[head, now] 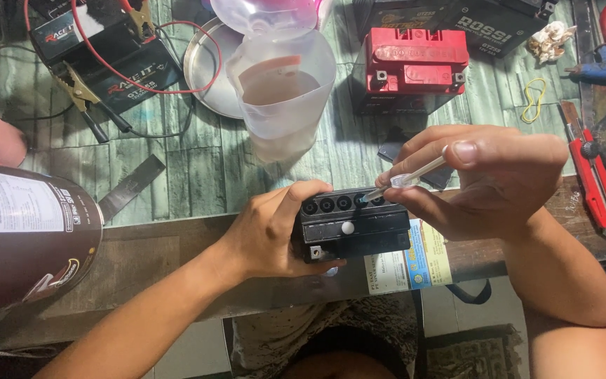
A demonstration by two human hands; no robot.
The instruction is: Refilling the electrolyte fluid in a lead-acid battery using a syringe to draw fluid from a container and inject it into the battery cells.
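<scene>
Black plastic, that small battery (353, 226), and it sits at the near edge of the workbench (177, 253), just in front of the person's chest. Its long axis runs left to right across the view, top face up, with a row of round filler holes (338, 203) along the far edge. The left hand (275, 235) wraps its left end, fingers curled round the case and thumb lying over the top corner, gripping it firmly. The right hand (489, 179) pinches a clear thin dropper (408, 179) between thumb and fingertips, closed snugly on it; the dropper slants down and to the left, its tip at one of the right-hand holes. By my reckoning this is the filling step, one cell at a time. Moving on would call for a steady lift and a short shift sideways to the neighbouring hole, keeping the tip low and the battery level. Behind stands a cloudy plastic jug (282, 91) with liquid, and a red-topped battery (415, 63).
</scene>
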